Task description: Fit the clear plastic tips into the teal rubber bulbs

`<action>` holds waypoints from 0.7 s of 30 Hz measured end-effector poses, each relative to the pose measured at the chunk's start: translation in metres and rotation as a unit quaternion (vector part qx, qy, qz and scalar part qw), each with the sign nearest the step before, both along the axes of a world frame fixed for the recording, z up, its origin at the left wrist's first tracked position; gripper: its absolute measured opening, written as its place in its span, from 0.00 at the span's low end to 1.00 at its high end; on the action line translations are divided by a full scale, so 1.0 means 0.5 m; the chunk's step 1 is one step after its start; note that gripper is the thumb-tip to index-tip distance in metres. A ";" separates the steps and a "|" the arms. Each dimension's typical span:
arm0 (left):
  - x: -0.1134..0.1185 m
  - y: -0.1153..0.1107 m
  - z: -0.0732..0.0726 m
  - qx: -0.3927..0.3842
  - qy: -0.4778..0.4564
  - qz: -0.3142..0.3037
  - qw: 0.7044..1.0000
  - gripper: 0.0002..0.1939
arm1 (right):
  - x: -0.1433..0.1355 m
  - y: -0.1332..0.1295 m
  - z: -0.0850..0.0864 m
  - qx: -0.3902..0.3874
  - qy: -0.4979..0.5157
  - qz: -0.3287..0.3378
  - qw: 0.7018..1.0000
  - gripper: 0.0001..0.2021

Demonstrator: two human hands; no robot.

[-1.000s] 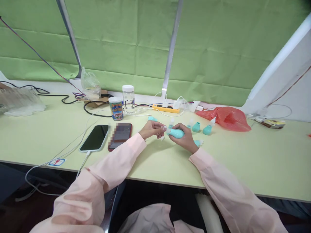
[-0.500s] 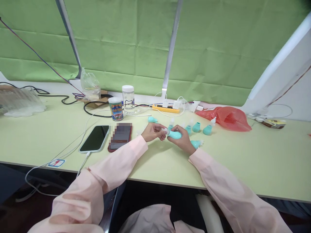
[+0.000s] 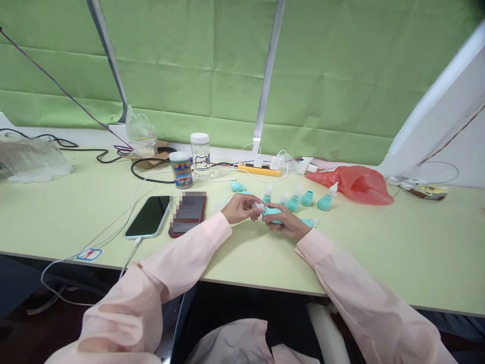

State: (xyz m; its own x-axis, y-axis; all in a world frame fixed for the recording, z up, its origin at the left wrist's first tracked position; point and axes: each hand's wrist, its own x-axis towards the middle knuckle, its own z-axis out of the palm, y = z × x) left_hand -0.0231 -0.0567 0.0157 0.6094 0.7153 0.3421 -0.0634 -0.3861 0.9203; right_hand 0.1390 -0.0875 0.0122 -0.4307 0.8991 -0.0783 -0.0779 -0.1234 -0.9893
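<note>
A teal bulb (image 3: 273, 213) with a clear tip (image 3: 259, 206) (lying sideways) is gripped by the right hand (image 3: 285, 223); the tip is pinched by the left hand (image 3: 239, 208). Beyond the fingers stand more bulbs (image 3: 307, 198); phones (image 3: 166, 214) lie left.

Teal pieces on a pale yellow-green tabletop (image 3: 379, 253), under a green backdrop (image 3: 189, 60)

The bulb (image 3: 273, 213) between the hands is teal with a clear whitish tip; the loose bulbs (image 3: 308, 198) just above it in the frame share that teal, some capped in white. Both sleeves (image 3: 182, 258) are pale pink. Right of centre lies a red plastic bag (image 3: 352, 182). Left of centre, a black-screened phone (image 3: 148, 216) in a light mint case sits beside a dark red phone (image 3: 188, 212) (its face blurred), with a cup (image 3: 181, 169) printed in blue, red and yellow, a clear jar (image 3: 200, 154) with a white lid, and a yellow power strip (image 3: 258, 170).
</note>
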 end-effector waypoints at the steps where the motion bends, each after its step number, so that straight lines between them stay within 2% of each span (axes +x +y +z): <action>1: 0.000 0.000 0.000 0.008 0.003 0.000 1.000 0.20 | 0.000 -0.001 0.001 -0.016 0.006 0.002 1.000 0.15; 6: 0.002 0.002 -0.005 0.031 0.015 0.004 0.999 0.18 | 0.001 0.000 -0.001 -0.050 0.017 -0.002 0.999 0.15; 11: -0.001 0.003 0.009 0.018 -0.005 0.020 1.000 0.21 | -0.004 -0.002 0.007 -0.010 0.030 -0.015 0.999 0.15; 13: -0.008 0.007 0.019 0.017 -0.021 0.057 0.998 0.22 | -0.007 -0.005 0.014 0.027 0.035 -0.026 0.999 0.14; 15: -0.018 0.015 0.027 0.054 -0.009 0.135 0.989 0.21 | -0.008 -0.008 0.019 0.063 0.037 -0.033 0.997 0.13; 16: -0.023 0.020 0.028 0.094 0.020 0.184 0.978 0.19 | -0.009 -0.008 0.021 0.077 0.035 -0.035 0.996 0.12; 18: -0.030 0.030 0.025 0.204 0.127 0.262 0.935 0.15 | -0.008 -0.007 0.023 0.097 0.032 -0.032 0.994 0.11; 19: -0.032 0.033 0.021 0.261 0.190 0.276 0.905 0.15 | -0.007 -0.006 0.022 0.104 0.032 -0.029 0.994 0.11; 21: -0.031 0.037 0.009 0.358 0.306 0.250 0.846 0.16 | -0.005 -0.004 0.021 0.113 0.035 -0.021 0.993 0.11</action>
State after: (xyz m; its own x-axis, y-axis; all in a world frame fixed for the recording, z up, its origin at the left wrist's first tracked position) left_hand -0.0386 -0.0382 0.0201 0.5116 0.6789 0.5267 0.6758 -0.6965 0.2412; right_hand 0.1363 -0.0896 0.0225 -0.3891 0.9079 0.1558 -0.1484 0.1051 -0.9833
